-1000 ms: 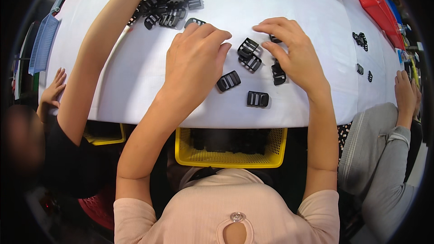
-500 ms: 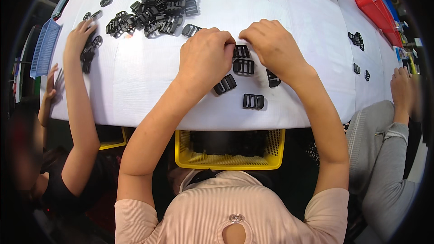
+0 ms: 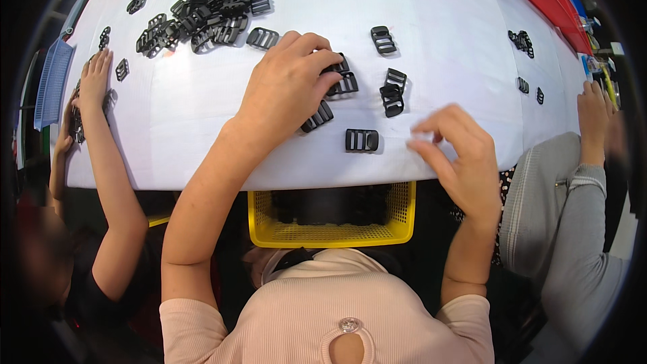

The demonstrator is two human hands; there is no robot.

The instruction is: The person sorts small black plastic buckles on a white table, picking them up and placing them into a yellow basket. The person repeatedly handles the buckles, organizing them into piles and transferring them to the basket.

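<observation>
My left hand [image 3: 286,84] rests over the table with thumb and index finger closed on a black plastic strap buckle [image 3: 346,83]; another buckle lies partly under its fingertips. Below its wrist is a slanted buckle [image 3: 317,116], partly covered by the hand. My right hand [image 3: 461,152] hovers above the table's near edge, slightly blurred, thumb and index finger apart with nothing seen between them. Left of it a single buckle [image 3: 362,140] lies flat. Farther up are two touching buckles [image 3: 393,94] and a lone one [image 3: 383,39].
A large pile of black buckles [image 3: 222,7] covers the far left of the white table [image 3: 445,40]. Below the near edge sits a yellow basket [image 3: 330,234]. Co-workers' hands are at left [image 3: 94,81] and right [image 3: 593,121]. A red tray [image 3: 549,0] stands far right.
My right hand has drawn back toward the near edge, uncovering buckles. My left hand has shifted over the middle buckles. The co-worker's arm at left has moved nearer. The whole view has shifted slightly.
</observation>
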